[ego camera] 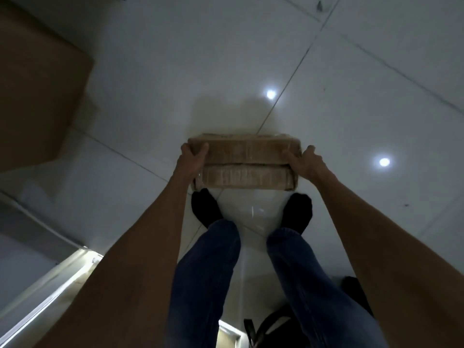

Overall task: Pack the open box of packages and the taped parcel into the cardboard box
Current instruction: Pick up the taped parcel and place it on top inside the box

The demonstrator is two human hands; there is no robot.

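A brown taped parcel [244, 162], wrapped in shiny clear tape, sits low over the white tiled floor just in front of my feet. My left hand [192, 158] grips its left end, thumb on top. My right hand [305, 163] grips its right end the same way. Whether the parcel rests on the floor or hangs just above it, I cannot tell. A large cardboard box [37, 91] fills the upper left of the view, only its brown side and flap showing. The open box of packages is out of sight.
My legs in blue jeans [208, 272] and black socks [204, 209] stand below the parcel. White glossy floor tiles [351, 109] reflect two ceiling lights. A pale ledge or frame [50, 292] runs along the lower left. A dark bag with straps [273, 325] lies at the bottom.
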